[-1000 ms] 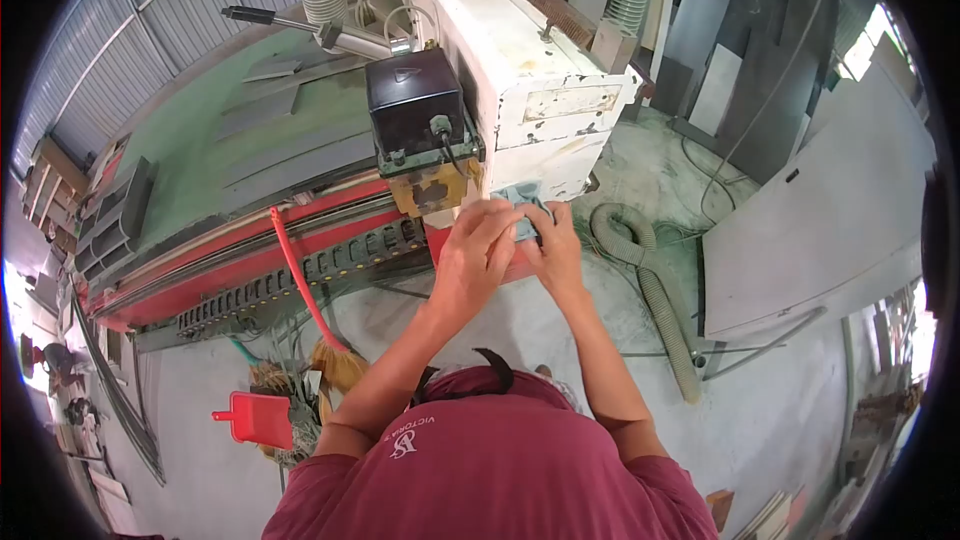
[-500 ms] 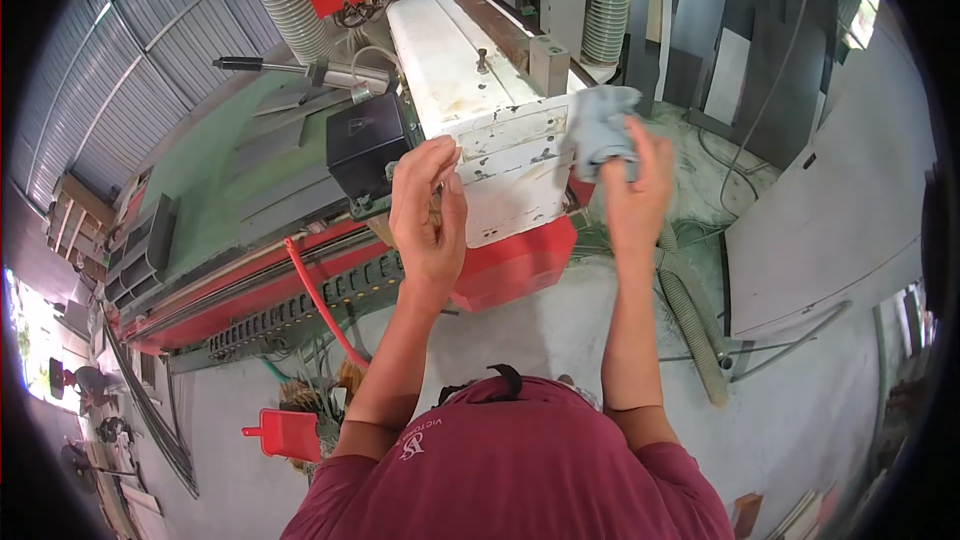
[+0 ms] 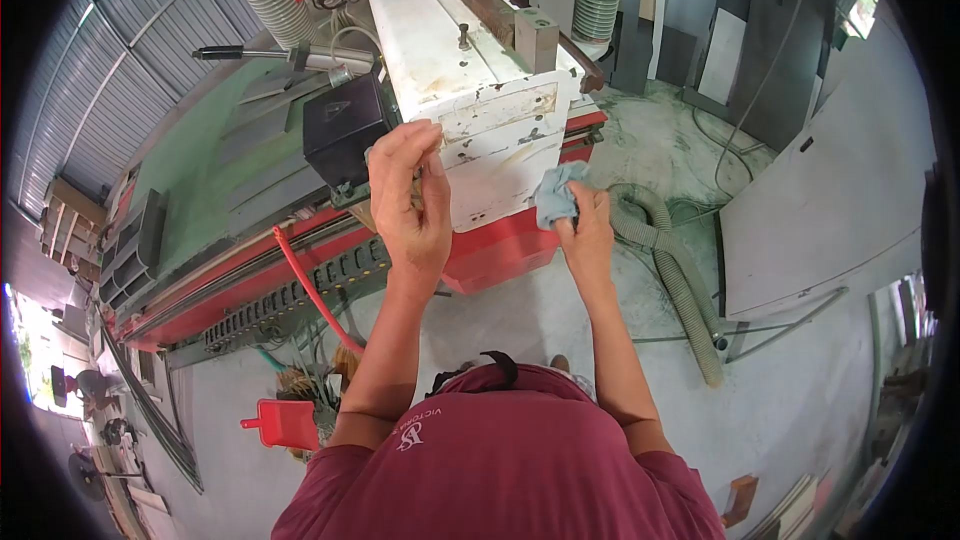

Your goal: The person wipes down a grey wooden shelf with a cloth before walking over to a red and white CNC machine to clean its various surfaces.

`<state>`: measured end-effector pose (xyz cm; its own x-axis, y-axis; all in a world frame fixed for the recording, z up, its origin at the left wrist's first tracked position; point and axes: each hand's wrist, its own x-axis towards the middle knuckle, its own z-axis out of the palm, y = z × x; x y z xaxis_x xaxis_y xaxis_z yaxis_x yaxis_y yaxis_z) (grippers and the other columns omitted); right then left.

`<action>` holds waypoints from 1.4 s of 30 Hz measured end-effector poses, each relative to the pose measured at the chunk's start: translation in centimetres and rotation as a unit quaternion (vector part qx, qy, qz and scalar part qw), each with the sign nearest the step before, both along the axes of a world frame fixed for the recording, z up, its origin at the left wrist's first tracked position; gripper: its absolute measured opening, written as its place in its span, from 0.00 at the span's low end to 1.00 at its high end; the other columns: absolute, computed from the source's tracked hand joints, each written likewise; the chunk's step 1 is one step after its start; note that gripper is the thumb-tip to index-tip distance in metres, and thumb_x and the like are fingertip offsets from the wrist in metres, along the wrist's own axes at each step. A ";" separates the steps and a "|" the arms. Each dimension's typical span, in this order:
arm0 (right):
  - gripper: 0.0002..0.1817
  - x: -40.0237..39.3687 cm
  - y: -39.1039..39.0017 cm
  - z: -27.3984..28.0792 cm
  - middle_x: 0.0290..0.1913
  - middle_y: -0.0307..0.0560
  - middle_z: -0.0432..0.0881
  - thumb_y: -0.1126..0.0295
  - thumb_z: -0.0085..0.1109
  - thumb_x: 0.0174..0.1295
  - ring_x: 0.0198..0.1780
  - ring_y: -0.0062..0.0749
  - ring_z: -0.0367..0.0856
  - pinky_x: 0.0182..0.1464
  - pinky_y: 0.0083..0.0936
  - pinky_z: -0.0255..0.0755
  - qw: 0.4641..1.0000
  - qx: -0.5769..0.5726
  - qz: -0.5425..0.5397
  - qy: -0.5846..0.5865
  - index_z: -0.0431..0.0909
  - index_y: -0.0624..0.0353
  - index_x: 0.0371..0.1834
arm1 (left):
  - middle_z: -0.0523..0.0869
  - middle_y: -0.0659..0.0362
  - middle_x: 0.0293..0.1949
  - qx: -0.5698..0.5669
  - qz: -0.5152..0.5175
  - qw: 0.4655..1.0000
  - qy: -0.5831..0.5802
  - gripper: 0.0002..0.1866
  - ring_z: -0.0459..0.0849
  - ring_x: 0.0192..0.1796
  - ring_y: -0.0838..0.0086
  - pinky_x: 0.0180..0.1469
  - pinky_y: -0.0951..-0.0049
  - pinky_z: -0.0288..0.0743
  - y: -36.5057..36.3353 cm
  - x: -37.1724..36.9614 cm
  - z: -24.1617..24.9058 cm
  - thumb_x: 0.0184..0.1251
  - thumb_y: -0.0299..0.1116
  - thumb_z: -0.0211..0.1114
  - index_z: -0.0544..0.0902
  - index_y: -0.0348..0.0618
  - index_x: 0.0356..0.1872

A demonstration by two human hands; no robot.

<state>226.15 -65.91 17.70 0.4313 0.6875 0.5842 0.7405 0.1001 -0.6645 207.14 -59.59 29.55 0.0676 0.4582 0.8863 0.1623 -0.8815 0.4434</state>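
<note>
A white metal machine end point(image 3: 500, 155) with chipped, stained paint juts toward me at the centre. My right hand point(image 3: 590, 230) grips a crumpled light-blue cloth point(image 3: 558, 195) at the lower right corner of its front face. At the face's left edge, my left hand point(image 3: 412, 205) is raised with its fingers curved and apart, and nothing shows in it. Whether its fingertips touch the metal is unclear. A black box point(image 3: 345, 130) sits just left of that hand. Below the white end is a red box-like part point(image 3: 500, 265).
A green machine bed point(image 3: 255, 130) with grey strips extends left. A red hose point(image 3: 315, 290) hangs beside my left forearm. Grey ribbed hoses point(image 3: 680, 290) lie on the floor at right, near a large grey panel point(image 3: 825, 210). A red dustpan point(image 3: 287, 424) is at lower left.
My right hand and the cloth have moved down and left, from the upper right edge to the lower right corner. The view has shifted slightly; my left hand stays by the left edge.
</note>
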 end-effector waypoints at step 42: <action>0.27 -4.3 0.8 3.9 0.42 0.48 0.72 0.79 0.60 0.44 0.40 0.45 0.76 0.39 0.36 0.73 0.963 -0.078 0.238 -0.096 0.75 0.49 0.53 | 0.80 0.56 0.42 -0.209 -0.029 0.962 -0.175 0.12 0.82 0.42 0.73 0.48 0.75 0.75 -3.4 -1.0 -1.0 0.73 0.25 0.48 0.76 0.34 0.51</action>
<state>221.88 -65.14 21.55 -0.0597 0.8670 0.4948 0.7463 0.3680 -0.5547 206.16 -63.03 28.59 -0.1647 0.7840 0.5985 -0.1055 -0.6173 0.7796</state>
